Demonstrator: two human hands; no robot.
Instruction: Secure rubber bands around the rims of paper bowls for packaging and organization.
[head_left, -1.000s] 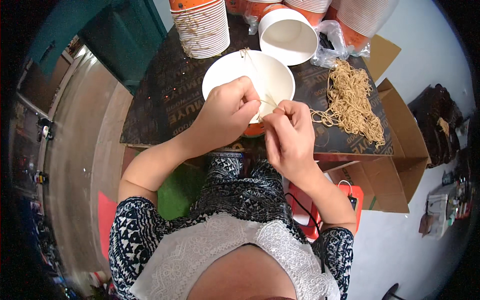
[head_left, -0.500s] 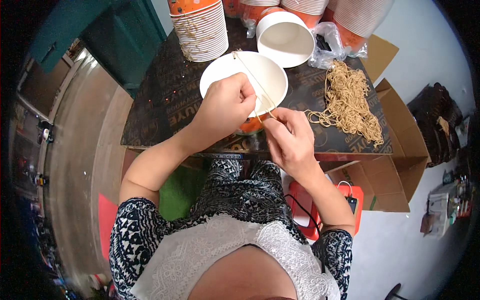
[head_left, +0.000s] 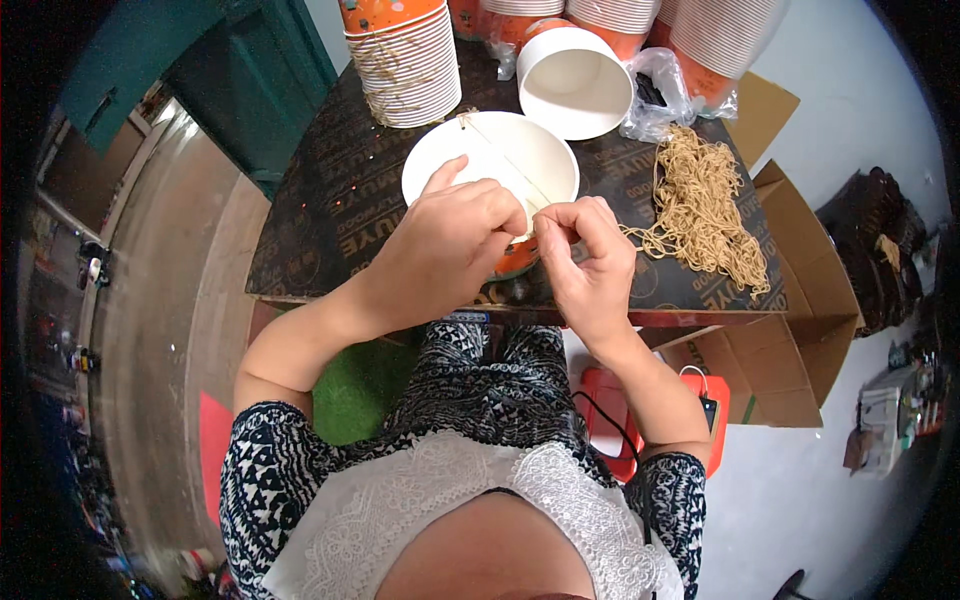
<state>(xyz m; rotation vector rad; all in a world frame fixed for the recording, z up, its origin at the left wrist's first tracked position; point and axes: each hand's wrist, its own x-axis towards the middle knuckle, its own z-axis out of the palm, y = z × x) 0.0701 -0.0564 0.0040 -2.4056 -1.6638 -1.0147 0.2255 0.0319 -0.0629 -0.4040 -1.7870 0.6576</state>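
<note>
A paper bucket point(head_left: 430, 155), white inside and orange outside, stands before me at the table's near edge. One tan string point(head_left: 503, 157) stretches across its mouth from the far rim to the near rim. There my left hand point(head_left: 445, 240) pinches the string, thumb and forefinger together, with another finger raised over the bucket. Close beside it on the right, my right hand point(head_left: 590, 265) is also closed in a pinch on the string at the near rim. The string ends between the fingertips are mostly hidden. To the right lies a tangled heap of tan string point(head_left: 705, 215).
A tall stack of buckets point(head_left: 405, 75) with string on its side stands at the back left of the dark table point(head_left: 330, 215). Another bucket point(head_left: 575, 85) lies tipped behind mine, near a clear plastic bag point(head_left: 655, 95). An open cardboard box point(head_left: 770, 360) sits right of the table.
The string loops held apart between my hands have drawn in to the near rim. My hands have come closer together, and a finger of my left hand has lifted.
</note>
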